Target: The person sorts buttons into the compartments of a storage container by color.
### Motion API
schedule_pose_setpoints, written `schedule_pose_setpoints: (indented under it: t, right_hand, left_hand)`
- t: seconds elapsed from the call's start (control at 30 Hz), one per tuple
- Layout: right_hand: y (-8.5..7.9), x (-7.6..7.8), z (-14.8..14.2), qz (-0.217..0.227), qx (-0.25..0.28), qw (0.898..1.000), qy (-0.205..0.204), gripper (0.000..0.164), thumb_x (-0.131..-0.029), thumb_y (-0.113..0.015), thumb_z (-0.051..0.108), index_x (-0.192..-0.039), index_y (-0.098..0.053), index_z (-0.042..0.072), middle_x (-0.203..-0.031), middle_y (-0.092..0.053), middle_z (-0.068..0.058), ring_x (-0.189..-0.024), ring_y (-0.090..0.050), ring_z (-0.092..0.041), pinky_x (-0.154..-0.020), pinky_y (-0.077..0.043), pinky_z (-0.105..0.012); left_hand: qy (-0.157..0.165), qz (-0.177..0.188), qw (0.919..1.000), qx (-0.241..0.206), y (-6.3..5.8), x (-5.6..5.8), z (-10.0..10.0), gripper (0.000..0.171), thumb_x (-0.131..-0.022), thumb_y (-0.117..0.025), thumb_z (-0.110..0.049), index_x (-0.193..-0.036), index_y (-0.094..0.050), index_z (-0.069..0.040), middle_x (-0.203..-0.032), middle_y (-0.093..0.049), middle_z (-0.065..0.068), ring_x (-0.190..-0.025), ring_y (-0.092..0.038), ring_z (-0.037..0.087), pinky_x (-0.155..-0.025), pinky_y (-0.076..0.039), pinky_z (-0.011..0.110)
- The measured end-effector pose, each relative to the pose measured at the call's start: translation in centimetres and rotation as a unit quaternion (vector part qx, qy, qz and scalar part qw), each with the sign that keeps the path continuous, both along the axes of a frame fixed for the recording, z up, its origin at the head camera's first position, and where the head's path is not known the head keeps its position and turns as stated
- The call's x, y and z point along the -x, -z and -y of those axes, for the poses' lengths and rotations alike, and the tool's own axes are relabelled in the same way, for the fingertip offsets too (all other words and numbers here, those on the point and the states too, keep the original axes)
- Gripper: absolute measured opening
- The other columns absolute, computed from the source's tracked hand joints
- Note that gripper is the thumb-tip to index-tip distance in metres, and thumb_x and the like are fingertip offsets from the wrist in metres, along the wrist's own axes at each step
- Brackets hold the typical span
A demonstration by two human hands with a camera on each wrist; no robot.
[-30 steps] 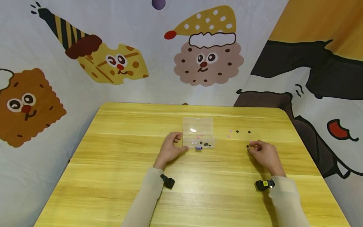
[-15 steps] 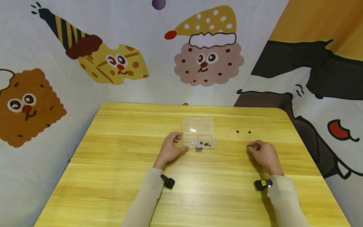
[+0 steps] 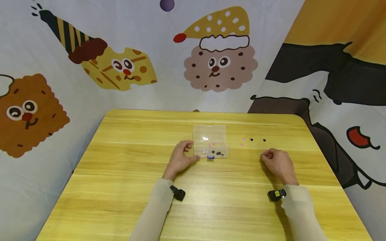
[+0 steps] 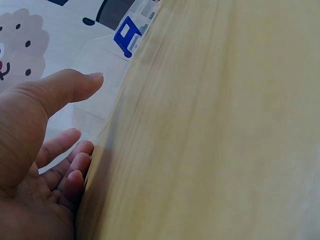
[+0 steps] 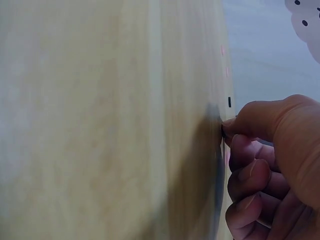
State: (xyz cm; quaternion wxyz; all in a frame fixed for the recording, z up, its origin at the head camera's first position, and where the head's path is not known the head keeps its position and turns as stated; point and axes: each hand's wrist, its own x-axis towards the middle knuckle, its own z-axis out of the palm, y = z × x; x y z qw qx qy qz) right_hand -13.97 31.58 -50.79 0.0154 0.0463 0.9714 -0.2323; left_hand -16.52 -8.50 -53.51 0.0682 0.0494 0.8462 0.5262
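Observation:
A clear plastic box (image 3: 209, 133) with its lid raised stands on the table, a blue latch (image 3: 210, 157) at its front. Inside lie small pink, clear and black discs (image 3: 218, 153). My left hand (image 3: 180, 157) is at the box's left side, thumb by the front corner and fingers by the left edge. In the left wrist view its thumb and fingers stand apart. To the right, my right hand (image 3: 279, 163) pinches a small black disc (image 5: 223, 131) between thumb and index finger, just at the tabletop. Its other fingers are curled.
Right of the box lie two black discs (image 3: 251, 139) and a few pink pieces (image 3: 242, 144); one pink piece (image 3: 265, 150) is beside my right fingers. The wooden table (image 3: 120, 147) ends at a cartoon-printed cloth (image 3: 169, 97) behind.
My right hand takes the black disc between its fingertips and shifts slightly left with it. My left hand stays at the box; the whole view shifts a little.

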Motion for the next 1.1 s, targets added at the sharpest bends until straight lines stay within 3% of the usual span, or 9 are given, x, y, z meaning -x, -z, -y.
schedule_pose_setpoints:
  t: [0.3,0.83,1.1]
  right_hand:
    - [0.11,-0.05,0.19,-0.016,-0.013,1.0,-0.002,0.02,-0.095,-0.064,0.025,-0.092,-0.073,0.008,-0.079,-0.074,-0.006,-0.063,-0.058,-0.015,-0.056,-0.043,-0.028]
    - [-0.01,-0.22,-0.07,-0.013,-0.007,1.0,-0.008,0.021,-0.096,-0.064,0.026,-0.093,-0.073,0.007,-0.07,-0.07,-0.001,-0.057,-0.054,-0.014,-0.054,-0.041,-0.029]
    - [0.15,-0.28,-0.17,-0.011,-0.003,1.0,-0.011,0.023,-0.098,-0.065,0.028,-0.095,-0.073,0.007,-0.078,-0.072,-0.005,-0.062,-0.056,-0.013,-0.057,-0.042,-0.028]
  left_hand:
    - [-0.001,0.002,1.0,0.003,0.09,-0.05,0.01,0.068,-0.078,-0.09,-0.023,-0.138,-0.059,-0.012,-0.121,-0.06,0.005,-0.108,-0.053,0.023,-0.098,-0.046,0.04]
    - [0.004,-0.01,0.9999,-0.002,0.03,0.02,-0.05,0.067,-0.079,-0.089,-0.024,-0.138,-0.059,-0.011,-0.121,-0.06,0.006,-0.107,-0.052,0.023,-0.097,-0.046,0.04]
    - [0.001,0.0,1.0,-0.004,0.12,-0.02,0.08,0.068,-0.079,-0.089,-0.024,-0.138,-0.059,-0.012,-0.122,-0.06,0.006,-0.108,-0.052,0.023,-0.098,-0.045,0.039]
